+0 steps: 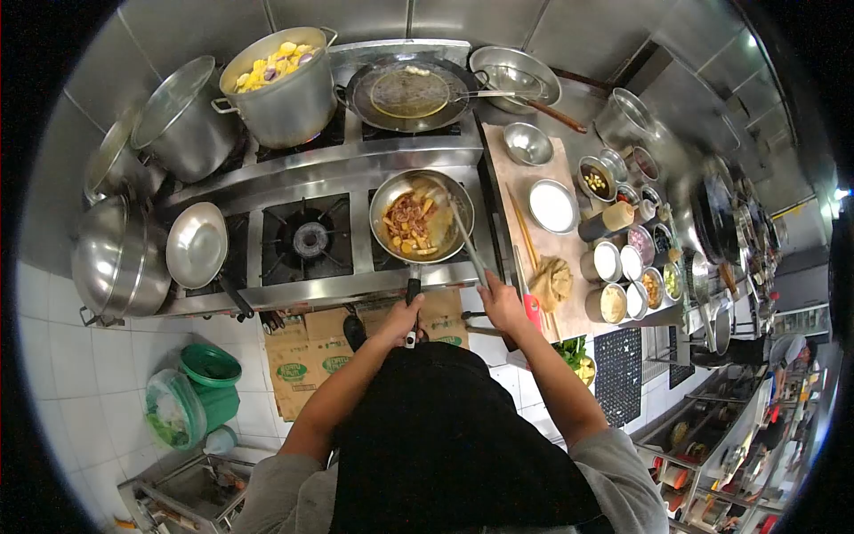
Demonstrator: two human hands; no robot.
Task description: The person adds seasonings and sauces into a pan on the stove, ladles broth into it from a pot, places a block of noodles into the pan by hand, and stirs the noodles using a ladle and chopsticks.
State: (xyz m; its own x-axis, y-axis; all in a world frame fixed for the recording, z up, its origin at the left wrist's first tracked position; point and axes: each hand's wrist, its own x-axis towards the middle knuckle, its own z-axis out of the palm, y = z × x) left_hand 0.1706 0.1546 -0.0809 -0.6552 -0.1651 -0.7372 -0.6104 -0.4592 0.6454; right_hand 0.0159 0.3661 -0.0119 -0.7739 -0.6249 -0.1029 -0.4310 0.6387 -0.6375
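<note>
My left hand [400, 322] is closed around the black handle of a frying pan [452, 242], which sits over a front burner of the stove. Inside the pan lies a brown, glossy mix of meat strips and yellowish chunks [411, 218], gathered toward the left side. With my right hand [504, 307] I grip a long metal cooking utensil [469, 240]. Its far end reaches into the right part of the pan; I cannot tell the exact shape of its tip.
Left of the pan are a bare burner [310, 239] and a second frying pan [197, 245]. Behind stand a tall pot of cut vegetables [283, 111] and a wide dark pan [407, 93]. A board [569, 258] at right carries bowls, a cloth [551, 283] and a red-handled knife [532, 310].
</note>
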